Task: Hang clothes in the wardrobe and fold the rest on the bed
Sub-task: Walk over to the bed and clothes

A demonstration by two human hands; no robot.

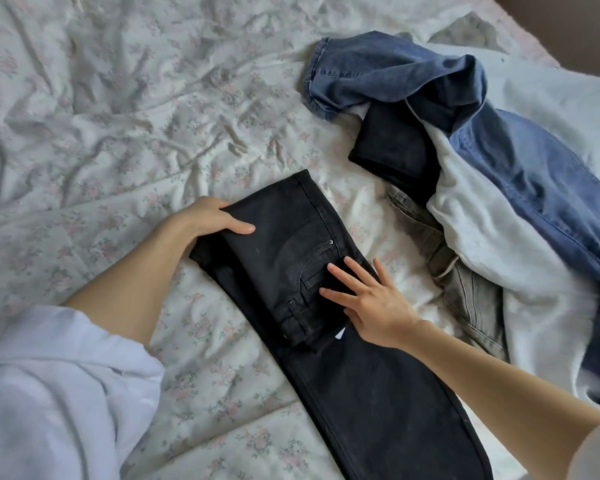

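Observation:
A pair of black jeans (343, 375) lies lengthwise on the floral bedsheet (101, 116), its waist end folded back over the legs. My left hand (210, 216) grips the left edge of the fold, thumb on top and fingers underneath. My right hand (368, 296) rests flat with straight, spread fingers on the pocket area, pressing the denim down. To the right sits a pile of clothes: blue jeans (482, 109), a dark folded garment (395, 147), a white garment (492, 244) and grey jeans (465, 289).
The wrinkled sheet spreads wide to the left and far side. The bed's edge runs along the upper right, with a dark brown surface (575, 26) beyond it. My white sleeve (56, 393) fills the lower left.

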